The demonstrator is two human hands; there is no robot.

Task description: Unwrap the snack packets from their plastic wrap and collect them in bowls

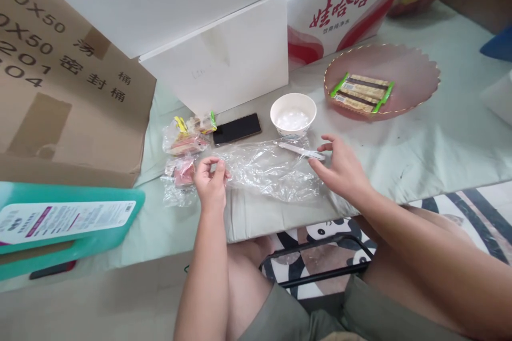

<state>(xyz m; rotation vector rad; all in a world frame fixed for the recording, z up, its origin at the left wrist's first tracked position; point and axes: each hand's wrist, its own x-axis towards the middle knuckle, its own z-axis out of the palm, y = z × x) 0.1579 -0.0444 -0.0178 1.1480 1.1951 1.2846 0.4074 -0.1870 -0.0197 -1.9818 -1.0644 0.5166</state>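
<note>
A clear, crinkled plastic bag (264, 173) lies flat along the front of the cloth-covered table. My left hand (211, 181) is closed at the bag's left end, its thumb and fingers pinching the edge. Over the bag's right end my right hand (340, 168) is open, thumb and fingers apart. Just by those fingertips rests a slim, silvery tool (298, 149), perhaps tweezers, lying on the bag. Behind it stands a white paper bowl (293, 115) with whitish, shiny contents I cannot make out. To my left hand's left are small wrapped snacks (184, 141) in clear packaging.
A black phone (238, 128) lies behind the bag. At the back right, a pink scalloped tray (416, 77) holds wrapped bars (362, 93). White boxes (224, 58) line the back; a brown carton (76, 133) and a teal jug (124, 208) stand left.
</note>
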